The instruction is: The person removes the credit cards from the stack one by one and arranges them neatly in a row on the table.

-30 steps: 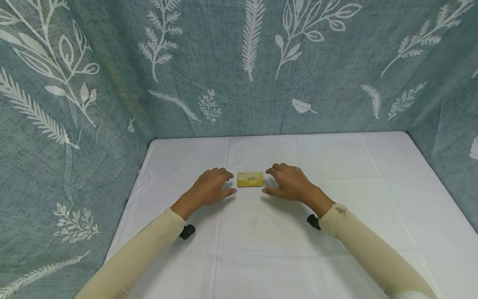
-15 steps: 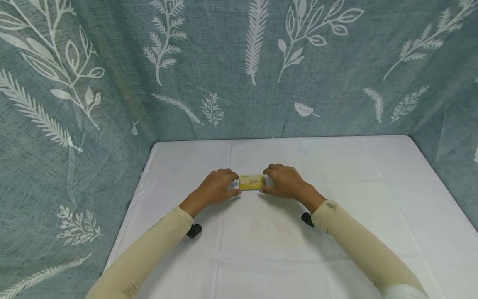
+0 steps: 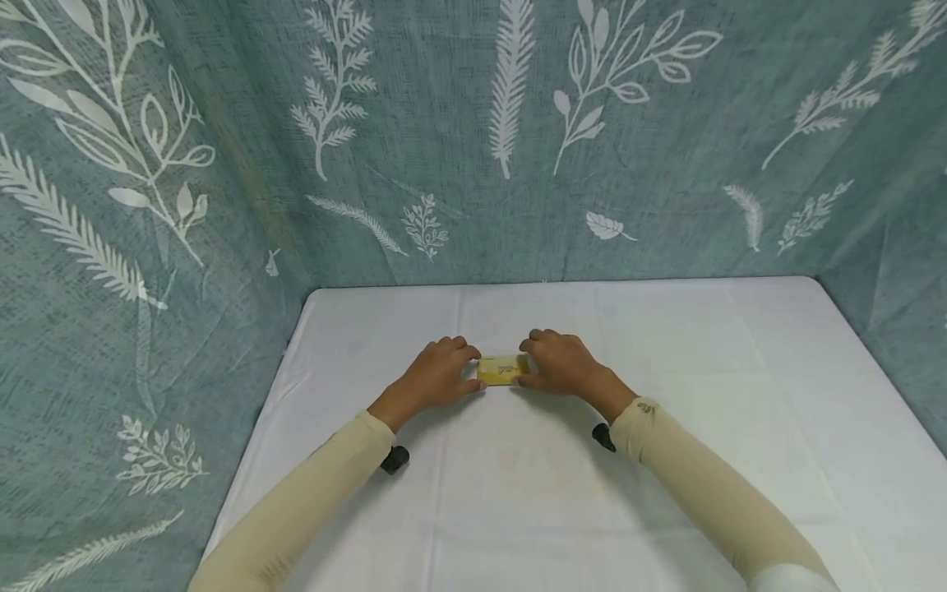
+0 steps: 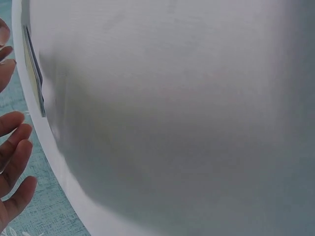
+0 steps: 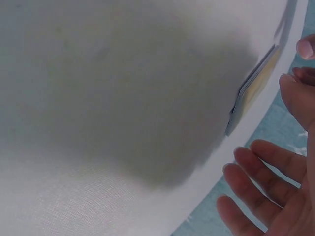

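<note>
A small flat yellow card (image 3: 499, 370) with dark print lies on the white tablecloth, between the two hands. Its edge shows thin layers in the left wrist view, like a stack of cards (image 4: 33, 73). My left hand (image 3: 438, 372) is at its left end, thumb at the near side and fingers at the far side. Around its right end, my right hand (image 3: 561, 363) has thumb and fingers spread and covers part of that end from above. In the right wrist view, a gap shows between the right hand (image 5: 275, 182) and the layered edge.
White cloth covers the table (image 3: 533, 477). A teal curtain (image 3: 459, 214) with white leaf prints hangs behind it and along both sides. Dark wrist-worn devices (image 3: 395, 459) sit under the sleeves.
Both hands have moved inward to the ends of the yellow card, the right one now overlapping its end. The head view has tilted slightly, so the whole scene sits lower.
</note>
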{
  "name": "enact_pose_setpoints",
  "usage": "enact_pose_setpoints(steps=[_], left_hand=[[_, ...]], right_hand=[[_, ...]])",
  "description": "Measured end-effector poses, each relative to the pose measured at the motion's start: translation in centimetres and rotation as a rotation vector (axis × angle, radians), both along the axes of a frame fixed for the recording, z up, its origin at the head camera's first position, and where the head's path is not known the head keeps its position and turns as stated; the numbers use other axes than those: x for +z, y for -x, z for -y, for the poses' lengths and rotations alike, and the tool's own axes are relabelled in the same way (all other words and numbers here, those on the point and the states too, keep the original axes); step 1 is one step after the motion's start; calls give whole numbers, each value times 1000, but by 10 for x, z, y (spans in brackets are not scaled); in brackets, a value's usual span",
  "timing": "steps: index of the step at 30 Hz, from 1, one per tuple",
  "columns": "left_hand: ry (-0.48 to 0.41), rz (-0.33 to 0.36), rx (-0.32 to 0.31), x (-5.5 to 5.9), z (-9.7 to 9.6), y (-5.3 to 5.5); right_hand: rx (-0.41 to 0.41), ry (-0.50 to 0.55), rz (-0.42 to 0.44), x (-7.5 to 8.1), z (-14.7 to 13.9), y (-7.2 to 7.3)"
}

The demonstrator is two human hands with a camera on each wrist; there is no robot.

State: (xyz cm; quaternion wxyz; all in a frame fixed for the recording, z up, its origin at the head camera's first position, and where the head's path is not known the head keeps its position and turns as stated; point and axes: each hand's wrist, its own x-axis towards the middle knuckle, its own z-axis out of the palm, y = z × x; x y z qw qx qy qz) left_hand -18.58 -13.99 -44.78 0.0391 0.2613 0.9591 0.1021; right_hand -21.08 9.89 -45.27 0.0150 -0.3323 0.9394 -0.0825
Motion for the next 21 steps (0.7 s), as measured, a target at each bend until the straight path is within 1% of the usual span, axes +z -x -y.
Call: enact_pose_setpoints(steps=[5,11,21], left_hand=[[16,11,1,0,-2,3],[13,16,-10,-2,-4,8],[26,27,-25,-2,-9,10]], right_hand=[[15,-11,3,0,0,3],[20,-10,11,0,2,5],[39,-28,-15,-6,4,6]])
